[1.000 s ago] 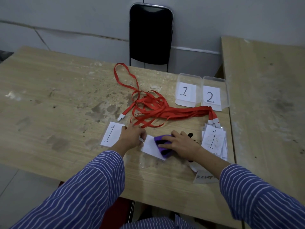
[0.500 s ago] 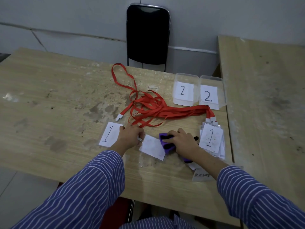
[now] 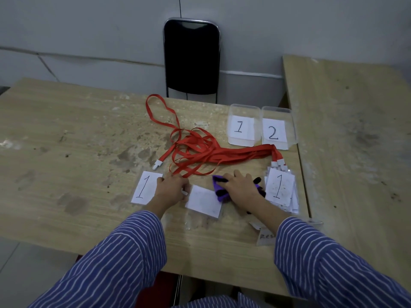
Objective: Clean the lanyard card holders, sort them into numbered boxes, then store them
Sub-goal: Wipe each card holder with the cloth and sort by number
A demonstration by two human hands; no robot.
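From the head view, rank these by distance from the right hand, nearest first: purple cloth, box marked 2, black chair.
1. Purple cloth: under the right hand, pressed on the card holder.
2. Box marked 2: farther back on the table, slightly right of the hand.
3. Black chair: beyond the table's far edge, by the wall.

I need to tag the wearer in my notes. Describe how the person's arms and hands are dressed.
Both arms wear long sleeves of blue cloth with thin white stripes, loose and creased, ending at the wrist in a plain cuff: the left sleeve and the right sleeve. The left hand and the right hand are bare: no gloves, and no rings, watch or bracelet show in this view.
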